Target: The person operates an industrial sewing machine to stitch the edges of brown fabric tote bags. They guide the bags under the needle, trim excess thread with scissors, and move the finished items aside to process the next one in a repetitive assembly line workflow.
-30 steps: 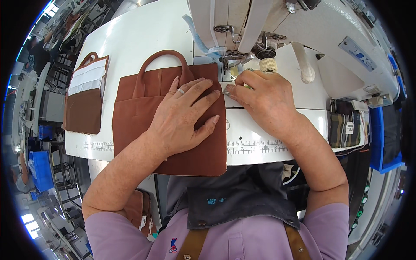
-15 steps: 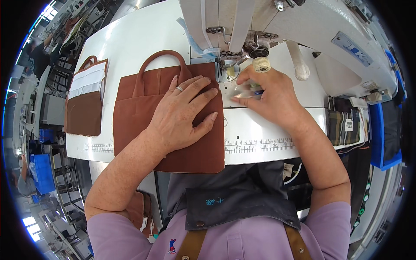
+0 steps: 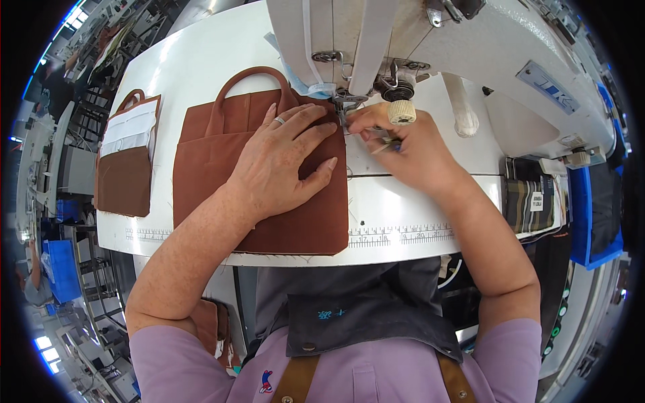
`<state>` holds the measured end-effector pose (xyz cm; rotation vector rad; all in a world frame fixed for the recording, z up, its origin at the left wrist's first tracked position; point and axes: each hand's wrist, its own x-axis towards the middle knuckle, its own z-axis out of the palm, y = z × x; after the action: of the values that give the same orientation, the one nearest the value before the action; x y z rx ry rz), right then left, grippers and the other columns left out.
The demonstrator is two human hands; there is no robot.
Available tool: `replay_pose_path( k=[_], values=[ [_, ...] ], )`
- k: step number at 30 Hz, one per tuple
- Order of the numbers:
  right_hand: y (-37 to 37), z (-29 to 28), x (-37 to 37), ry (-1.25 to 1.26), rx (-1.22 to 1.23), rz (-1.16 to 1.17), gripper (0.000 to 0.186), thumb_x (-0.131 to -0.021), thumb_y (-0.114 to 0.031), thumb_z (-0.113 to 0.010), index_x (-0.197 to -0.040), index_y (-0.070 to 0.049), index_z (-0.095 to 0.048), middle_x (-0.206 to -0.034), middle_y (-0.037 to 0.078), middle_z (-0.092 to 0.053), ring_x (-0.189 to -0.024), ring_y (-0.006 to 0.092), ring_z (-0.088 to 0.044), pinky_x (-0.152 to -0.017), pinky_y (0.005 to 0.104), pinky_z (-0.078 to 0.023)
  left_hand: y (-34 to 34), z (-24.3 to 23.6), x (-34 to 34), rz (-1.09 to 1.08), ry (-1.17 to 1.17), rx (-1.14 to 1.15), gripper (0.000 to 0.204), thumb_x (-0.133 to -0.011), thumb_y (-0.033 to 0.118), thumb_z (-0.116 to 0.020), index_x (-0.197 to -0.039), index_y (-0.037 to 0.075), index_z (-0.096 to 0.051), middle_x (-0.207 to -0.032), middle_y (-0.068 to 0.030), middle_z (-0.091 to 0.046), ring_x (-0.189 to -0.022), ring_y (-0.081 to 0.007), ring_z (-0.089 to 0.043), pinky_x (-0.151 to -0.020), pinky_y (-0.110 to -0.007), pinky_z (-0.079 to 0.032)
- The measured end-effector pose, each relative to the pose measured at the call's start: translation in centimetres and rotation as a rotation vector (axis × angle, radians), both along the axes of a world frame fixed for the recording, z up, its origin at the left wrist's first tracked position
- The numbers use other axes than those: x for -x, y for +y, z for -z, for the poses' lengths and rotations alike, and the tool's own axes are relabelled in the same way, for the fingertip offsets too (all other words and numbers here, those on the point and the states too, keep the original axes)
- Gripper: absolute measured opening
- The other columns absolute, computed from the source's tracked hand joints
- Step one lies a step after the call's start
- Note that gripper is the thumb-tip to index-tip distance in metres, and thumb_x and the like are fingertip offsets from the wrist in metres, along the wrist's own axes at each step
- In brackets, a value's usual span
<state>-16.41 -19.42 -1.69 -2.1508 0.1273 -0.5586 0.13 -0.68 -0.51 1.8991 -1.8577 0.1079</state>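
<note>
A reddish-brown bag panel (image 3: 269, 232) with a looped handle (image 3: 222, 101) lies flat on the white sewing table. My left hand (image 3: 285, 158), a ring on one finger, rests on it with fingers stretched out. The panel's far right corner sits beside the needle area (image 3: 341, 111) of the sewing machine (image 3: 463, 40). Close to that edge, my right hand (image 3: 410, 148) is closed, thumb and forefinger near the needle. A slim, light-coloured tool (image 3: 384, 146) with a bit of blue shows in its grip; its exact kind is unclear. The machine's knob (image 3: 402, 112) partly covers this hand.
Left on the table lies another brown bag piece (image 3: 124, 181) with a white pocket lining and a handle. A printed ruler (image 3: 403, 236) runs along the near edge. Striped fabric (image 3: 531, 201) and a blue bin (image 3: 598, 215) stand at right. More brown pieces (image 3: 208, 326) hang below.
The bag panel has shifted slightly away from me under my left hand. My right hand's fingers have moved left, up to the panel's edge by the needle.
</note>
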Motion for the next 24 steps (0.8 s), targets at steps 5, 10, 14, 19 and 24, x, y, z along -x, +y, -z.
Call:
replay_pose_path(
  k=[5,10,14,19,24],
  values=[
    [0.5,-0.1,0.1,0.029,0.505,0.106,0.026,-0.088,-0.014,-0.076,-0.113,-0.013,-0.077,-0.098,0.011,-0.063,-0.077,0.0324,-0.07,-0.068,0.0431,-0.058,-0.7,0.1,-0.7,0.017,0.008,0.024,0.045,-0.086,0.02,-0.074,-0.127,0.003,-0.067,-0.137,-0.0169,-0.063,-0.128,-0.0388,-0.06,-0.114,-0.051,-0.044],
    [1.0,-0.2,0.0,0.059,0.594,0.13,0.028,-0.085,-0.015,-0.078,-0.113,-0.016,-0.078,-0.097,0.012,-0.062,-0.074,0.0311,-0.069,-0.065,0.0438,-0.057,-1.4,0.0,-1.3,0.031,-0.015,0.043,0.045,-0.085,0.021,-0.074,-0.126,0.002,-0.068,-0.134,-0.0173,-0.065,-0.124,-0.0384,-0.062,-0.109,-0.046,-0.049],
    [1.0,-0.2,-0.2,0.056,0.616,0.141,0.029,-0.085,-0.015,-0.078,-0.114,-0.016,-0.078,-0.096,0.013,-0.062,-0.073,0.031,-0.069,-0.065,0.0431,-0.057,-1.6,-0.2,-1.7,0.016,0.014,-0.014,0.045,-0.086,0.022,-0.074,-0.126,0.002,-0.068,-0.133,-0.0173,-0.065,-0.122,-0.0379,-0.062,-0.108,-0.047,-0.049],
    [1.1,-0.3,-0.2,0.043,0.614,0.146,0.028,-0.084,-0.014,-0.078,-0.113,-0.015,-0.078,-0.097,0.013,-0.063,-0.074,0.0308,-0.069,-0.066,0.0429,-0.058,-1.6,-0.4,-1.9,0.05,0.032,0.007,0.046,-0.086,0.022,-0.075,-0.126,0.002,-0.069,-0.135,-0.0172,-0.065,-0.121,-0.0373,-0.063,-0.108,-0.047,-0.049],
    [0.9,-0.2,-0.1,0.025,0.608,0.105,0.028,-0.084,-0.015,-0.078,-0.113,-0.014,-0.078,-0.099,0.013,-0.064,-0.076,0.031,-0.07,-0.068,0.0431,-0.058,-0.8,0.2,-0.7,0.027,0.033,0.054,0.045,-0.084,0.019,-0.076,-0.125,0.001,-0.069,-0.136,-0.0172,-0.064,-0.124,-0.0373,-0.062,-0.111,-0.048,-0.047]
  ],
)
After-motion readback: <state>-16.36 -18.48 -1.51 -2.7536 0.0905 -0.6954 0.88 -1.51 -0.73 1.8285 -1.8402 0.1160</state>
